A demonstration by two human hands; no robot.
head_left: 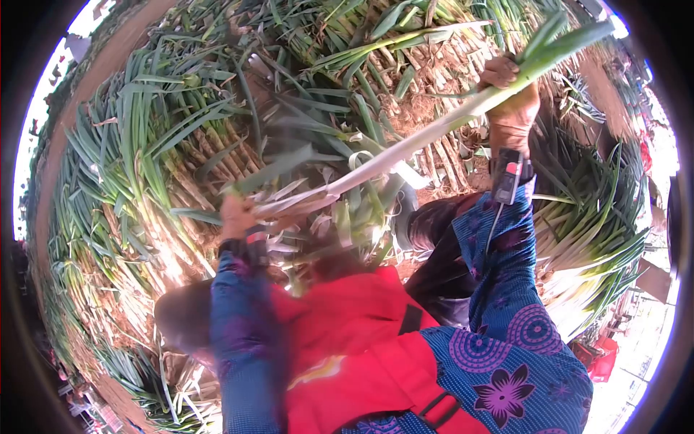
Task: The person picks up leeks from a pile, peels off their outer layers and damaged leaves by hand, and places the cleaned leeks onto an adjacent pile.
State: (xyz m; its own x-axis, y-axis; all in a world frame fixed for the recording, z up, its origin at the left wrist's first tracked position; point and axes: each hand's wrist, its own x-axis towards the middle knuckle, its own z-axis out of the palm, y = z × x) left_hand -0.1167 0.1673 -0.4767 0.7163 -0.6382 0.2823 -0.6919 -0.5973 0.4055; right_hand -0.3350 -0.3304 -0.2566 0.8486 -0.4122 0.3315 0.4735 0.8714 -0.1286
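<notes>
A long leek (412, 143) stretches diagonally across the view, its white shaft toward the lower left and its green top at the upper right. My right hand (512, 101) is closed around it just below the green leaves. My left hand (237, 217) is at the other end, closed by the shaft's lower end and loose leaf strips; motion blurs it, and what exactly its fingers grip is hard to see. Peeled leaves (350, 224) lie below the shaft, between my arms.
Piled leeks (144, 159) cover the left side, and more (412, 87) lie ahead with roots showing. Another heap (585, 239) is at the right. A red bag or container (601, 359) stands at the lower right. My bent legs are beneath me.
</notes>
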